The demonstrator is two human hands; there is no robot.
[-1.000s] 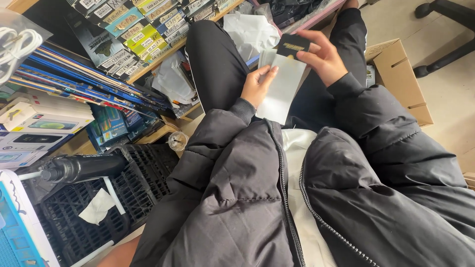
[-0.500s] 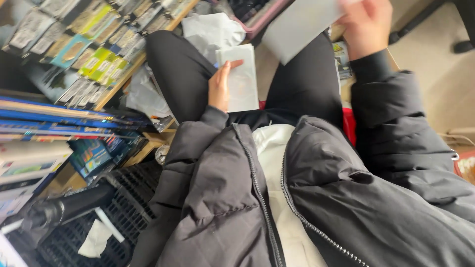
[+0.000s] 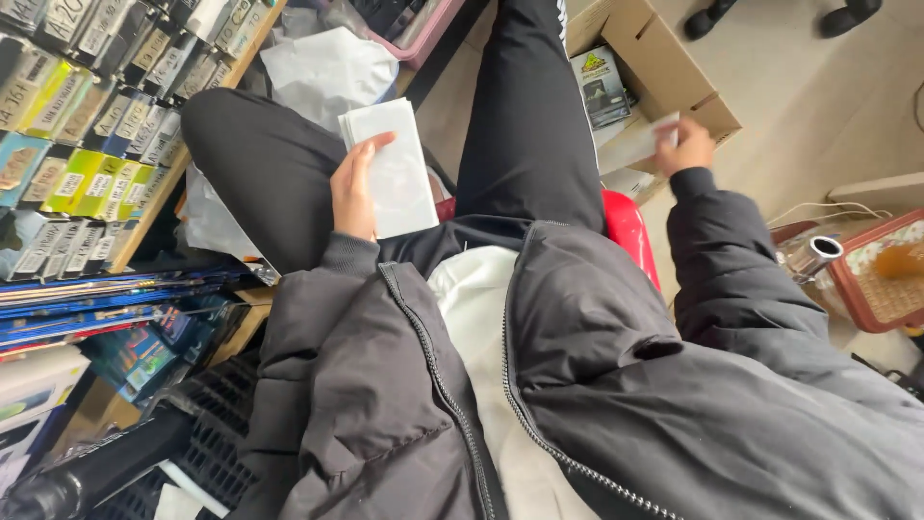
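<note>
White packet stack [image 3: 399,173] over the lap, left hand [image 3: 354,188] clasping its edge, right hand [image 3: 685,146] out at the cardboard box [image 3: 664,58], pinching a white packet [image 3: 637,143] at its rim

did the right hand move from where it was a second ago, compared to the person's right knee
Yes. The right hand has swung outward, off the right knee, and now holds a white packet over the cardboard box beside that leg.
</note>
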